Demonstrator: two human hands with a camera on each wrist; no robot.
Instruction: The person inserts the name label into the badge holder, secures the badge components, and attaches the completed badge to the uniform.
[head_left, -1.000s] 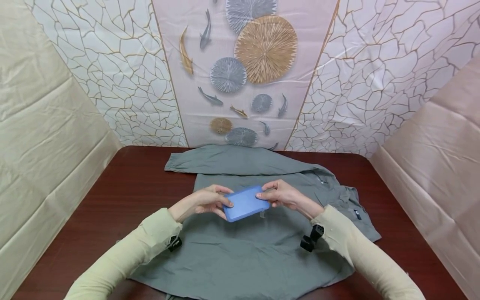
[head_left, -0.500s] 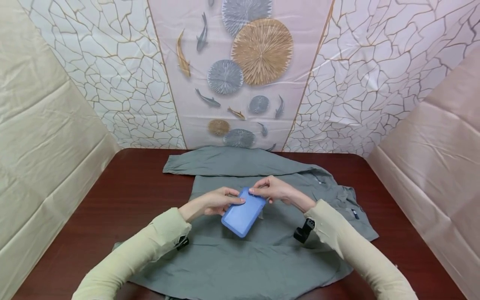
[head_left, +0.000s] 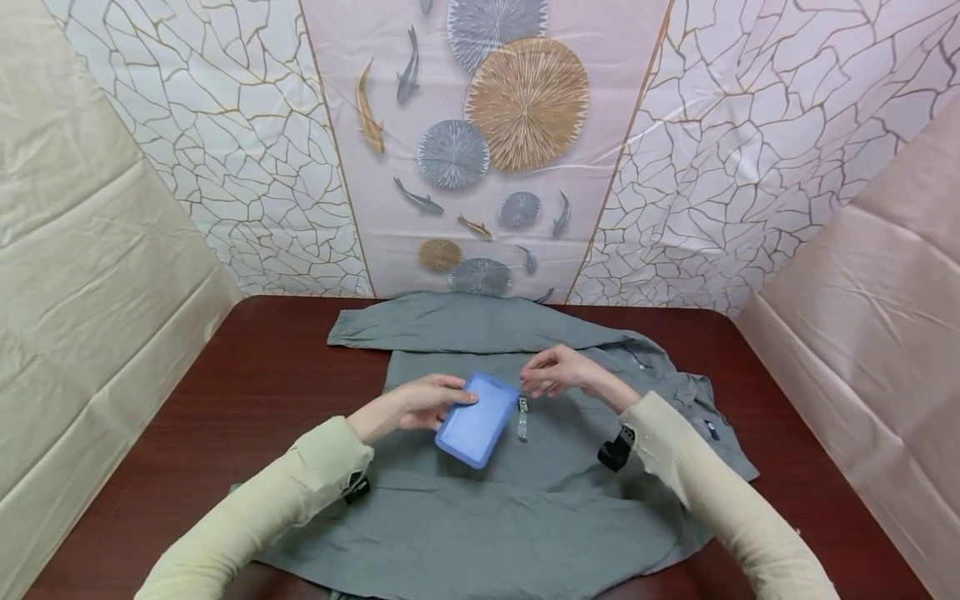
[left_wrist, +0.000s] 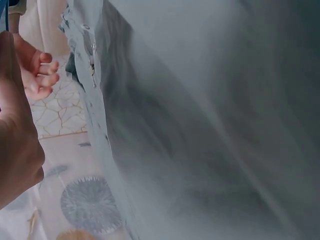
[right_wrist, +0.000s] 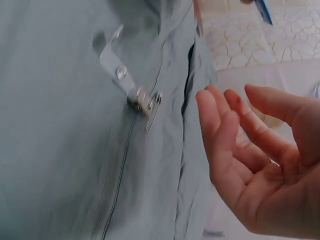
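You hold the flat blue holder [head_left: 474, 421] in your left hand [head_left: 431, 402], gripping it by its left edge with the thumb on the upper face and the fingers behind. It is tilted and raised above the grey-green garment [head_left: 480, 525], its lower end slanting towards you. Your right hand [head_left: 564, 372] is just beside the holder's upper right corner, fingers loosely bent and grasping nothing. Just below that hand, a metal clip with a clear strap [head_left: 522, 421] lies on the garment, to the right of the holder and apart from your fingers. The garment is spread over the dark red-brown table [head_left: 300, 392], one sleeve [head_left: 465, 323] stretched across the far edge. Behind the table hangs a patterned cloth [head_left: 480, 200] printed with fish and round discs.
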